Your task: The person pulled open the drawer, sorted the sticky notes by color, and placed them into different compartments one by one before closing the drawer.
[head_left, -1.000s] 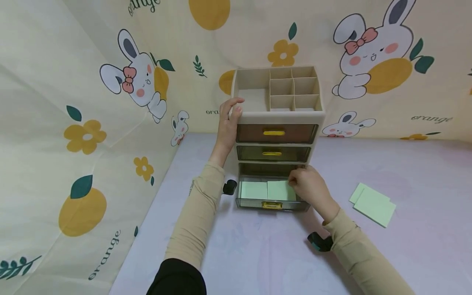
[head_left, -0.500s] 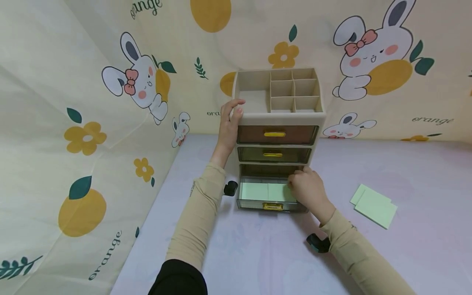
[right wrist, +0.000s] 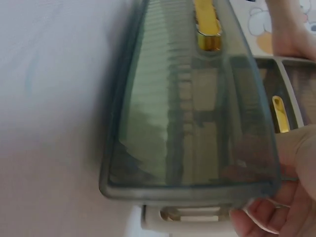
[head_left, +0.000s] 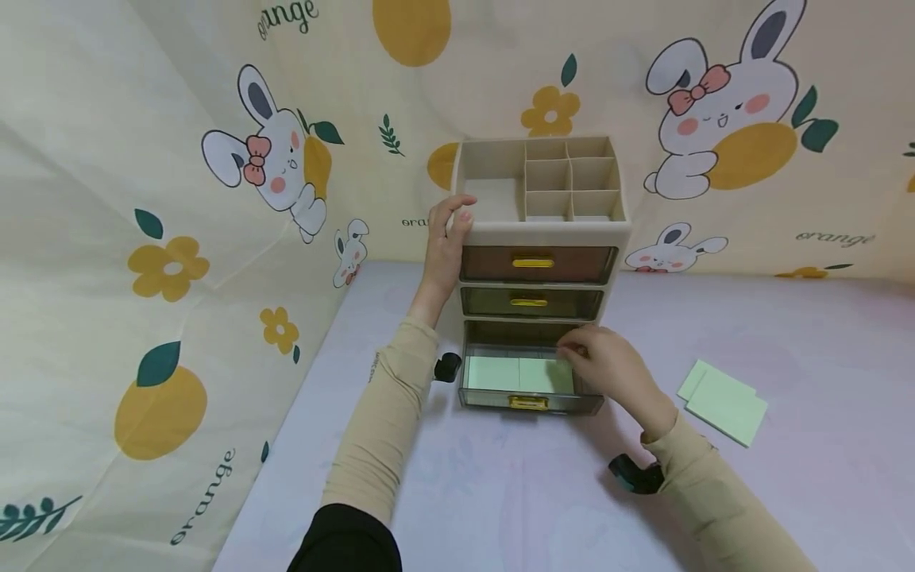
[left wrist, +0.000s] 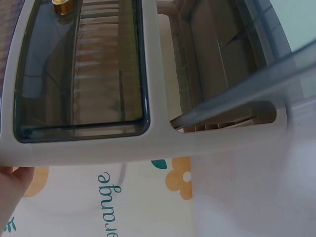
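A cream desktop drawer organizer [head_left: 546, 233] stands at the back of the table in the head view. Its clear bottom drawer [head_left: 493, 400] is pulled out, with two pale green sticky note pads [head_left: 493, 372] lying side by side inside. My left hand [head_left: 445, 246] grips the organizer's upper left edge, fingertips over the rim; in the left wrist view only part of that hand shows. Over the right side of the drawer is my right hand [head_left: 608, 361], its fingers loosely bent and nothing seen between them. The right wrist view shows its fingers [right wrist: 266, 215] beside the drawer's side.
Two more green note pads [head_left: 729, 401] overlap on the table to the right. The organizer's two upper drawers [head_left: 532, 303] are closed, below a top tray [head_left: 493, 199] with compartments. A bunny-printed backdrop [head_left: 722, 119] hangs behind and at the left.
My right hand has shifted slightly right and its fingers have loosened over the drawer's right side. The left hand has stayed on the organizer, and the note pads lie as before.
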Demonstrator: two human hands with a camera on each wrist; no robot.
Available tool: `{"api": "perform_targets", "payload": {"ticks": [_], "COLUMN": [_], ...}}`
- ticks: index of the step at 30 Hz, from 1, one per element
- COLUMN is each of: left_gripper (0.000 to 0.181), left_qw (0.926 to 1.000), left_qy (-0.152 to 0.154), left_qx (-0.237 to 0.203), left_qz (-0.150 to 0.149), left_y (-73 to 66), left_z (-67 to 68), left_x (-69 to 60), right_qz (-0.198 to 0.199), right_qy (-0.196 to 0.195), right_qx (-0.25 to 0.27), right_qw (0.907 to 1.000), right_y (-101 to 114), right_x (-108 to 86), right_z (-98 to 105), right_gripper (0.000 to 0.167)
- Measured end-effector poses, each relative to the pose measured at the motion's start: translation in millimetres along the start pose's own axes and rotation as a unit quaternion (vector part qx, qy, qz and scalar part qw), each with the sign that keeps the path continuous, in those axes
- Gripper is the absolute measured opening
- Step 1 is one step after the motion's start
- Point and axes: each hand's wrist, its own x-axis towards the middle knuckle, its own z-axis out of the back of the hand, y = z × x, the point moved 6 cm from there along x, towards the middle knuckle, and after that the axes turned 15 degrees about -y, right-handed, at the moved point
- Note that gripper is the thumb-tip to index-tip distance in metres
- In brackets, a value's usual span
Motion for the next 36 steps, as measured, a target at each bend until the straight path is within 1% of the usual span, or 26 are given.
{"api": "perform_targets", "payload": {"ticks": [2, 4, 7, 10, 12, 14, 17, 20, 25, 29, 36], "left_gripper": [0.05, 0.05, 0.049, 0.048, 0.049, 0.05, 0.052, 0.05, 0.044, 0.043, 0.044], "left_qw": [1.0, 1.0, 1.0, 1.0, 1.0, 1.0, 1.0, 1.0, 1.0, 0.9999, 0.9999], "left_qy": [0.001, 0.003, 0.006, 0.006, 0.006, 0.005, 0.004, 0.004, 0.006, 0.005, 0.005], "left_qx": [0.001, 0.0, -0.002, -0.002, -0.002, -0.003, -0.004, -0.005, -0.003, 0.001, 0.005], "left_qz": [-0.002, -0.002, -0.003, -0.005, -0.005, -0.005, -0.002, -0.003, -0.006, -0.009, -0.008], "left_y": [0.4, 0.2, -0.8, -2.1, -2.6, -2.6, -2.0, -1.7, -2.4, -4.0, -3.7], "left_z": [-1.0, -1.7, -2.4, -2.5, -2.3, -2.0, -1.4, -1.1, -0.9, -0.1, -0.1], "left_x": [-0.1, -0.4, -0.7, -0.6, -1.0, -1.2, -1.9, -2.3, -2.4, -2.5, -2.9], "right_qz": [-0.019, -0.029, -0.039, -0.047, -0.059, -0.076, -0.103, -0.129, -0.165, -0.191, -0.216], "right_qy": [-0.005, -0.024, -0.07, -0.114, -0.128, -0.129, -0.117, -0.09, -0.016, 0.04, 0.082], "right_qx": [0.016, 0.027, 0.038, 0.033, 0.027, 0.017, 0.004, -0.01, -0.026, -0.035, -0.046], "right_qw": [0.9997, 0.9989, 0.996, 0.9918, 0.9896, 0.9886, 0.9878, 0.9875, 0.9858, 0.9802, 0.9719], "right_y": [-3.1, -6.6, -13.2, -23.2, -32.6, -44.0, -63.9, -85.2, -116.2, -137.2, -165.6], "right_x": [-1.8, -3.4, -6.3, -11.6, -16.3, -21.6, -30.3, -40.5, -60.4, -76.8, -101.0], "right_z": [6.9, 15.8, 32.2, 49.1, 59.1, 67.7, 78.9, 87.0, 92.2, 94.0, 96.6], "right_gripper": [0.014, 0.014, 0.014, 0.014, 0.014, 0.017, 0.021, 0.026, 0.037, 0.045, 0.054]}}
